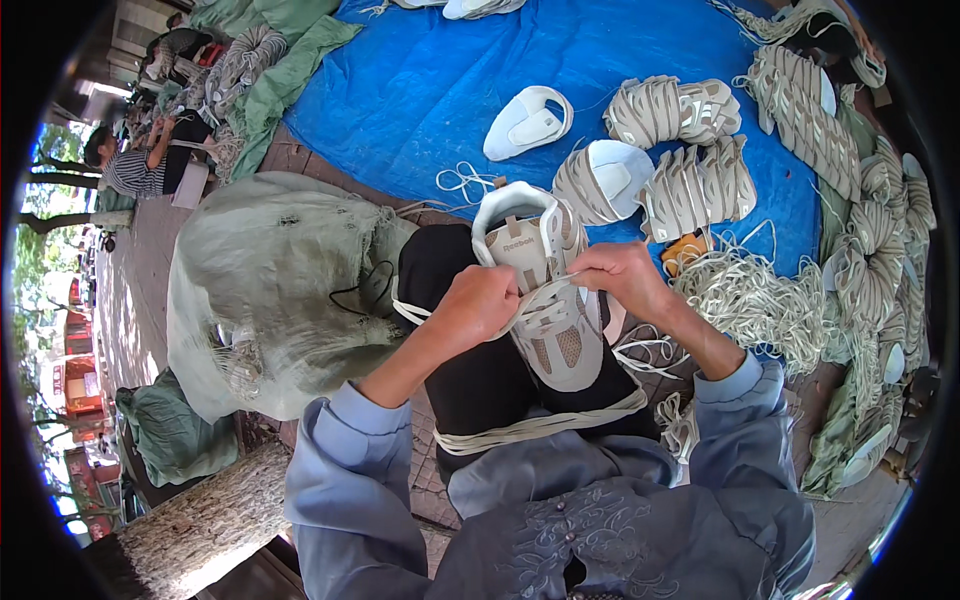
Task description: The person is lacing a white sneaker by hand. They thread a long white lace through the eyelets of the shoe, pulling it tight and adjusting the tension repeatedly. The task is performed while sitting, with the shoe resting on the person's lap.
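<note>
A beige and white sneaker upper point(567, 362) rests on my dark-trousered lap, its toe toward me and its tongue and collar pointing away. Across its eyelets runs a flat cream shoelace point(546, 294), laced through the lower rows. My left hand point(478, 304) is closed, pinching the lace at the left side of the upper. On the other side, my right hand point(628, 279) pinches the lace between thumb and fingers. A bundle of cream laces point(540, 430) lies across my thighs below the toe. More lace loops hang beside my right knee.
Stacked shoe uppers point(700, 190) lie on a blue tarp point(400, 100) ahead. A heap of loose laces point(755, 305) sits to the right, near more bundled uppers point(870, 240). A large pale sack point(270, 290) stands at left. Another person point(140, 172) sits far left.
</note>
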Tool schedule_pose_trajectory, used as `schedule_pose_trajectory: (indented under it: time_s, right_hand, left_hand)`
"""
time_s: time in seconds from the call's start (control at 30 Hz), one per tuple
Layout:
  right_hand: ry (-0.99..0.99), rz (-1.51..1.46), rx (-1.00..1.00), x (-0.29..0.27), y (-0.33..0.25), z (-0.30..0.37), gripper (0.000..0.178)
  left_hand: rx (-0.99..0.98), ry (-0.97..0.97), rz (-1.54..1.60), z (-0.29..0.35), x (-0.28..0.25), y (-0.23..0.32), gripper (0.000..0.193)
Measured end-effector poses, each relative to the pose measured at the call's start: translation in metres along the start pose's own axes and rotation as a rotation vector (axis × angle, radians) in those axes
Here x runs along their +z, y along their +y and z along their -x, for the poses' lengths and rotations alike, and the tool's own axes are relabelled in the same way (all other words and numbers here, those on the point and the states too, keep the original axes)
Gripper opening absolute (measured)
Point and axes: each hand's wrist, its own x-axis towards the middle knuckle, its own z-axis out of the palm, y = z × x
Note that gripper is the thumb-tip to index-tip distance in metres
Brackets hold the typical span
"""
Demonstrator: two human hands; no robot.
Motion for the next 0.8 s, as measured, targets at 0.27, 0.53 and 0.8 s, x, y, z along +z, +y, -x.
schedule_pose_trajectory:
  time_s: [0.27, 0.53, 0.8]
  right_hand:
    - [0.041, 0.292, -0.183, -0.001, 0.005, -0.004, 0.008]
    - [0.092, 0.636, -0.398, 0.003, 0.003, -0.008, 0.008]
    - [0.121, 0.803, -0.528, 0.011, 0.004, -0.009, 0.011]
  left_hand:
    - [0.351, 0.328, -0.543, 0.006, 0.011, 0.011, 0.008]
    - [0.438, 0.557, -0.448, -0.012, 0.015, 0.026, 0.008]
    - [0.079, 0.301, -0.19, -0.028, 0.019, 0.031, 0.01]
